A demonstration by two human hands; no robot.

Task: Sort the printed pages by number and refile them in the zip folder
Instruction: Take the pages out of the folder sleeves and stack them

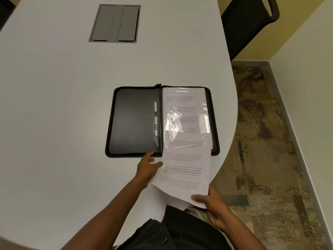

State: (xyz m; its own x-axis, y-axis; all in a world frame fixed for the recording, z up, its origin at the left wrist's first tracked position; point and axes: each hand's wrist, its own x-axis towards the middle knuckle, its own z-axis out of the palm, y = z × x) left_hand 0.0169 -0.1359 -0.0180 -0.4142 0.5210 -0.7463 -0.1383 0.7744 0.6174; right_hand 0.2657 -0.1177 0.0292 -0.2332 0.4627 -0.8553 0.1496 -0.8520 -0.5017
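Over the open zip folder on a white table, the right hand pinches loose printed pages, the left hand spreads relaxed beneath, so sheets could sag and slip.

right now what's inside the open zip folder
On its right half, clear plastic sleeves hold printed pages; the left half shows a white fastener strip. The held pages cover the zip folder's lower right corner.

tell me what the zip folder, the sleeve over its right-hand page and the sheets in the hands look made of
Zip folder: black, smooth, with a dull sheen, likely faux leather or vinyl; a zipper runs round its edge.
Sleeve: clear plastic film, judging by the glare and wrinkles over the print.
Sheets: plain white matte paper, bending at the lower edge.
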